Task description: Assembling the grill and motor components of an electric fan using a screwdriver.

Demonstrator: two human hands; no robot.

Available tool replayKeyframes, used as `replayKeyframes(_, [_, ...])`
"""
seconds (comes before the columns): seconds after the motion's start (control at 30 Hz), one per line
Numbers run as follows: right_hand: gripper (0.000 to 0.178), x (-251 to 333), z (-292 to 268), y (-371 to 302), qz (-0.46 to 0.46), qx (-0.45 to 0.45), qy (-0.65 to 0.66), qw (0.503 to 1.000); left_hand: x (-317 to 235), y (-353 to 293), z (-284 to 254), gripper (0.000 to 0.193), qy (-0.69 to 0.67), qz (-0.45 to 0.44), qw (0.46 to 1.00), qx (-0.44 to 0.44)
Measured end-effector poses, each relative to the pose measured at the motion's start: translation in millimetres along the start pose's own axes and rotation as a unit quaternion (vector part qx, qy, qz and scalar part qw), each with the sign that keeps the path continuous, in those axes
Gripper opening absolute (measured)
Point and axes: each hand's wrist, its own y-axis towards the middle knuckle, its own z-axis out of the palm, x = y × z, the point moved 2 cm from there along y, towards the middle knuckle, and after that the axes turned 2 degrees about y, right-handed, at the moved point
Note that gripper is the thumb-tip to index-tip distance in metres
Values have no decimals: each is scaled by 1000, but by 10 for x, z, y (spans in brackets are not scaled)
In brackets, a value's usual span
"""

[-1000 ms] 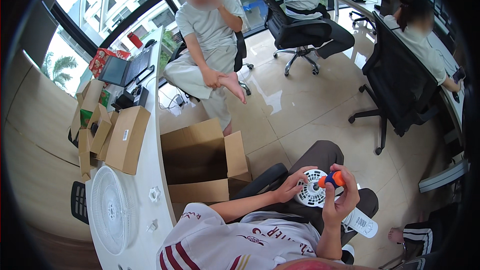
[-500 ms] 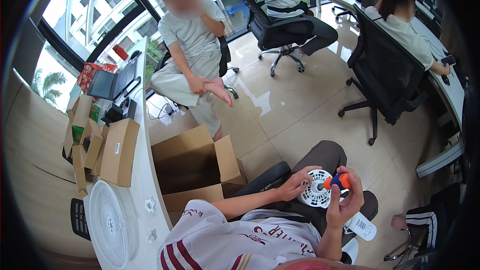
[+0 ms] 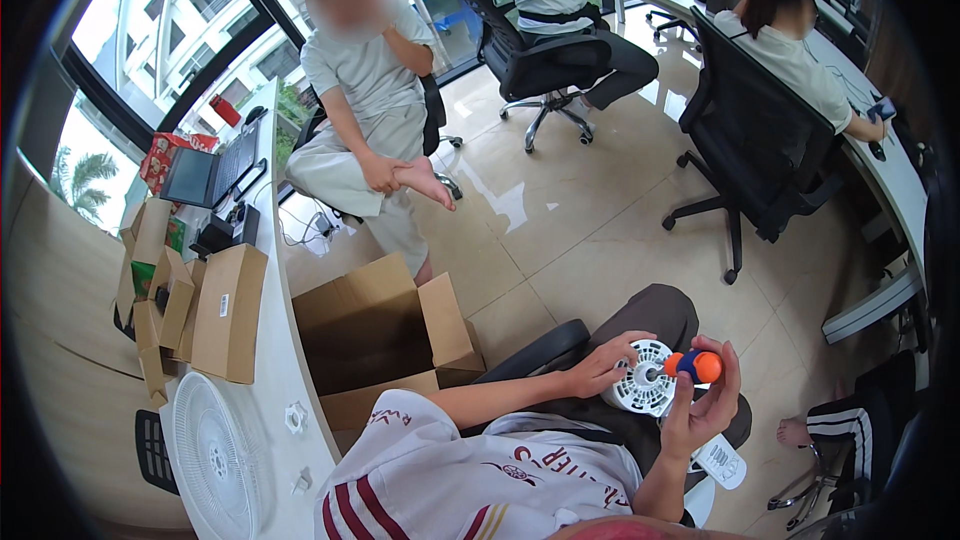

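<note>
On my lap rests a white, vented fan motor housing (image 3: 638,392), its slotted round face turned up. My left hand (image 3: 603,364) is closed on its left rim and steadies it. In the fingers of my right hand (image 3: 706,410) is a short screwdriver (image 3: 692,367) with an orange and dark blue handle. Its shaft points left toward the middle of the housing; whether the tip touches a screw is too small to tell. Below my right wrist, a white flat part (image 3: 722,462) with small markings sticks out, perhaps joined to the housing.
A white fan grille (image 3: 215,455) and small white plastic parts (image 3: 296,418) lie on the white table (image 3: 285,340) at left. Behind them are cardboard boxes (image 3: 228,312) and a laptop (image 3: 190,177). A large open carton (image 3: 345,315) stands beside my chair. Several people sit nearby.
The screwdriver handle has tipped to the right, showing its rounded orange end. My right hand has turned with it. My left hand stays on the housing, and the whole view has shifted slightly.
</note>
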Motion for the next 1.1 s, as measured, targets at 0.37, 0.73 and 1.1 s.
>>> replayKeyframes(0.37, [47,112,-119,-41,-81,-2,-79,994,90,137,147,17,-47,13,999,22])
replayKeyframes(0.73, [45,170,-350,-172,-60,-72,-136,986,154,296,338,21,-78,27,994,77])
replayKeyframes(1.1, [44,275,-618,-294,-73,-133,-170,974,223,459,593,26,-117,19,983,140])
